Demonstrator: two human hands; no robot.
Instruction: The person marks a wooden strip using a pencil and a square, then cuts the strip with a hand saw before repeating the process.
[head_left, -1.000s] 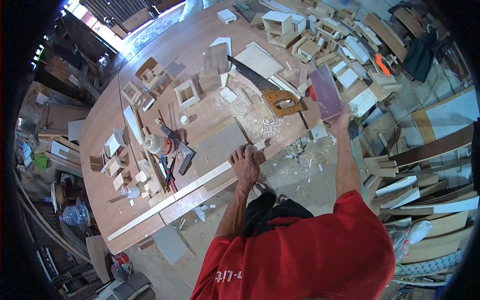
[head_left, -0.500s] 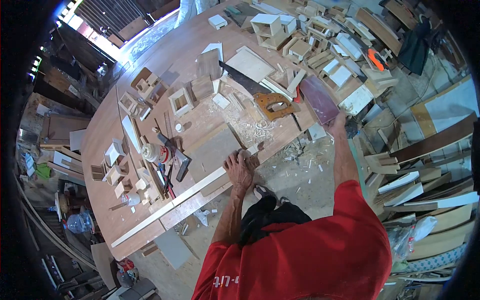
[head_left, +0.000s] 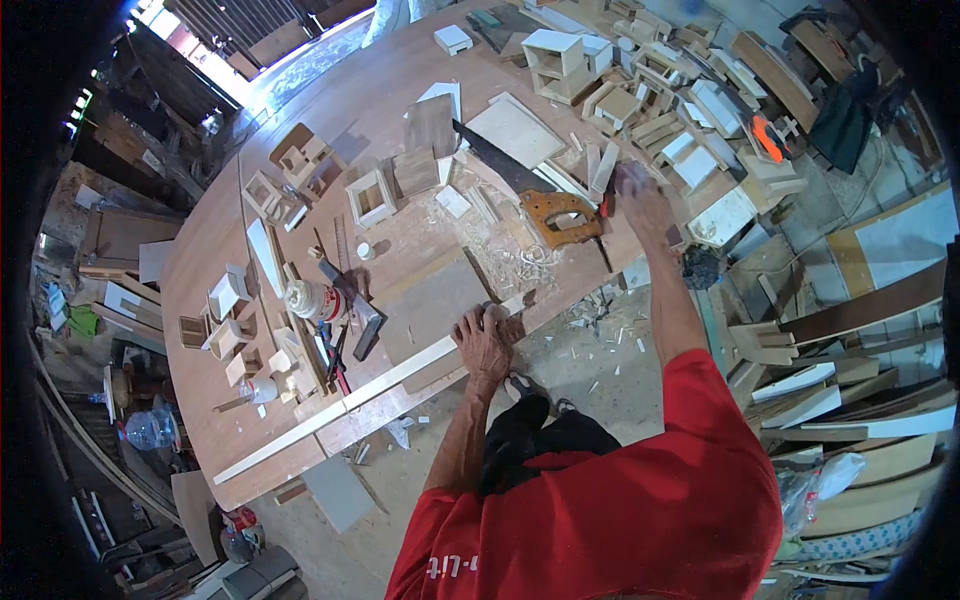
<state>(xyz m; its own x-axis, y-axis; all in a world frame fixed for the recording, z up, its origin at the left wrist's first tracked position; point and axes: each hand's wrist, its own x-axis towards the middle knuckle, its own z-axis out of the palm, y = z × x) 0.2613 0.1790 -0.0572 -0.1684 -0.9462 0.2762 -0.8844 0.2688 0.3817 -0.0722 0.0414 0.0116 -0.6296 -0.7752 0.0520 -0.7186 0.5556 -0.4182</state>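
Note:
My left hand (head_left: 482,340) grips a long pale wooden strip (head_left: 370,388) near its right end, fingers bent over it. The strip lies along the table's near edge, beside a flat grey-brown board (head_left: 425,305). Motion blurs my right hand (head_left: 643,203), which reaches over the table's right side; whether it holds anything cannot be seen. A small reddish-brown piece (head_left: 673,236) shows by its wrist. Just left of that hand are short wood offcuts (head_left: 603,168) and a red-handled tool (head_left: 604,206). A handsaw (head_left: 555,215) with a wooden handle lies between my hands, near curled shavings (head_left: 525,265).
Small wooden frames and boxes (head_left: 560,65) crowd the far right of the table. A hammer (head_left: 355,310), a glue jar (head_left: 308,300) and more small boxes (head_left: 232,290) stand left. Boards (head_left: 870,400) are stacked on the right. Scraps litter the floor.
My right hand has moved forward and left over the table. The reddish-brown board it held is mostly out of sight now. My left hand stays on the strip.

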